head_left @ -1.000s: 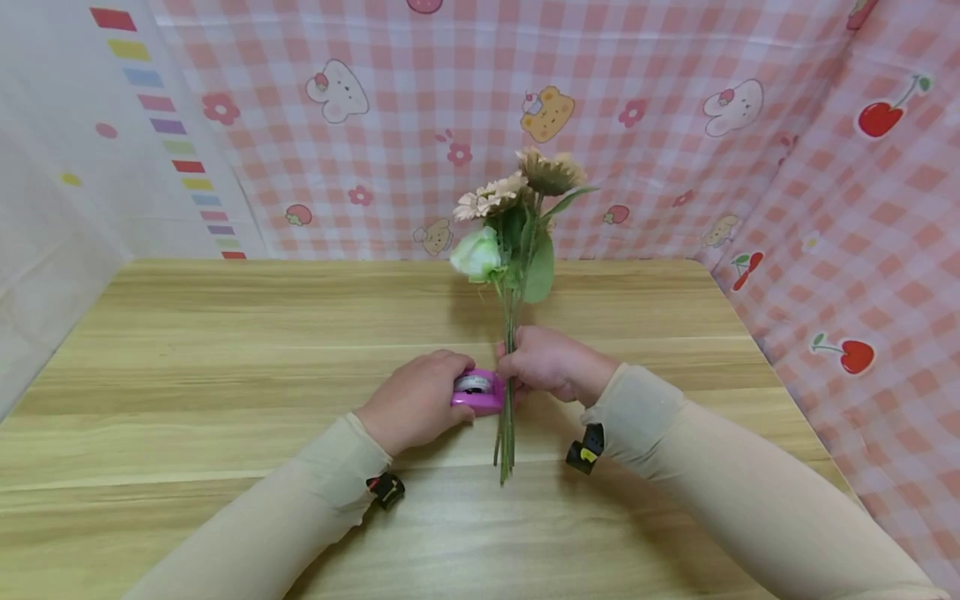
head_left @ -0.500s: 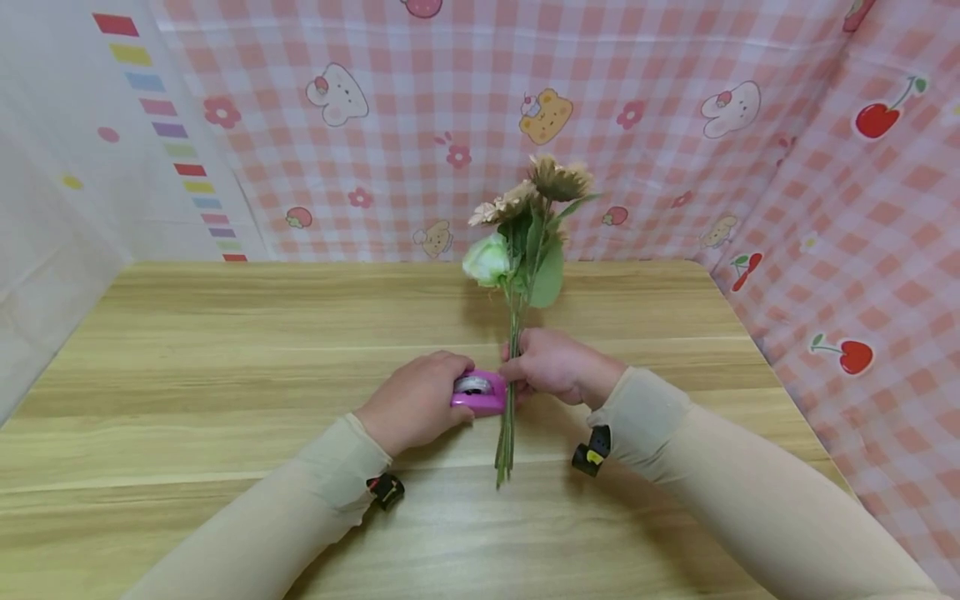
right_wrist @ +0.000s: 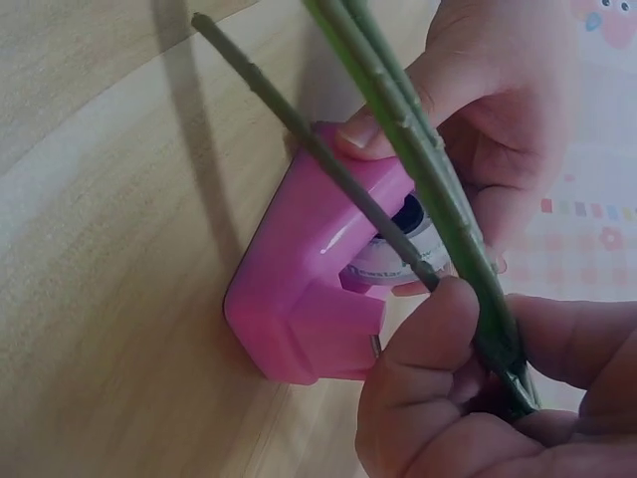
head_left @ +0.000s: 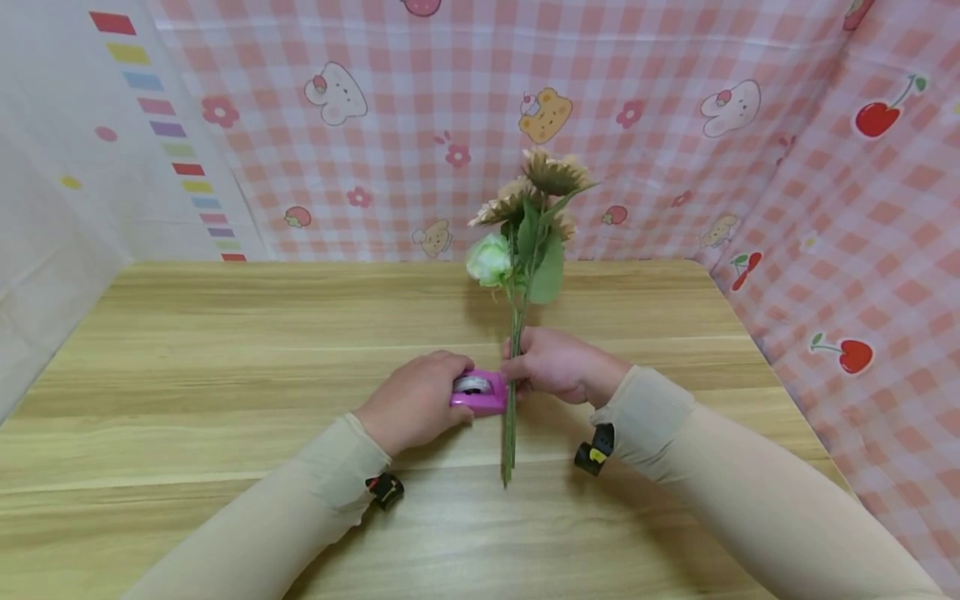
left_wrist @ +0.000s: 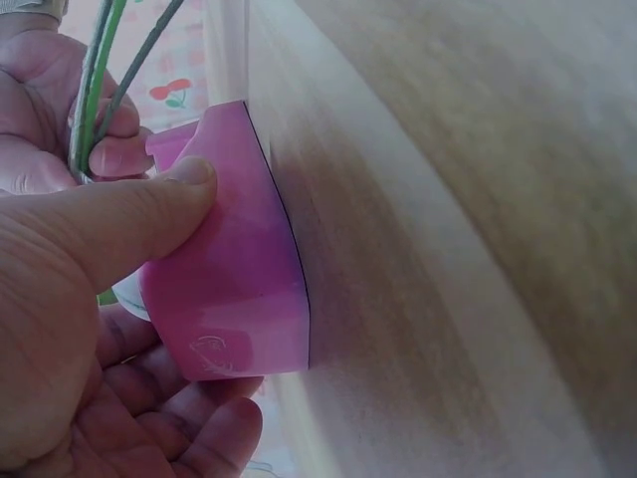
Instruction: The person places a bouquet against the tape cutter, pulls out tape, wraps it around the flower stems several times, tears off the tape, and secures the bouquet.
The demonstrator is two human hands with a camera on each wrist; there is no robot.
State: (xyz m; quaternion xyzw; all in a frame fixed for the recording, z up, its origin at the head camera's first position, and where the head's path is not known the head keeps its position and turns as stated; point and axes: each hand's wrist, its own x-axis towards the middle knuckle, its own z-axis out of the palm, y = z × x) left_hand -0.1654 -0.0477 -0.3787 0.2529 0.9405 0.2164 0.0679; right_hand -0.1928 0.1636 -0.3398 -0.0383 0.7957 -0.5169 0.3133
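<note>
My left hand (head_left: 420, 396) grips a pink tape dispenser (head_left: 482, 403) that stands on the wooden table, thumb on its near side. A roll of clear tape (right_wrist: 398, 254) sits inside the dispenser. In my right hand (head_left: 558, 367) a bunch of artificial flowers (head_left: 517, 283) is pinched by the stems, just right of the dispenser's cutting end. The blooms, cream daisies (head_left: 555, 173) and a pale green-white rose (head_left: 489, 261), point up and away. The stems (right_wrist: 418, 149) cross in front of the dispenser in the right wrist view, one thin stem splayed apart from the others.
The wood-grain table (head_left: 225, 333) spreads out around both hands. Behind it hangs a pink checked cloth (head_left: 420, 125), with another on the right side and a white sheet (head_left: 60, 167) on the left. Black wrist cameras (head_left: 596, 450) sit below both sleeves.
The flower bunch has shifted slightly right and turned a little in my right hand, which moved a touch right too. My left hand and the tape dispenser have stayed in place.
</note>
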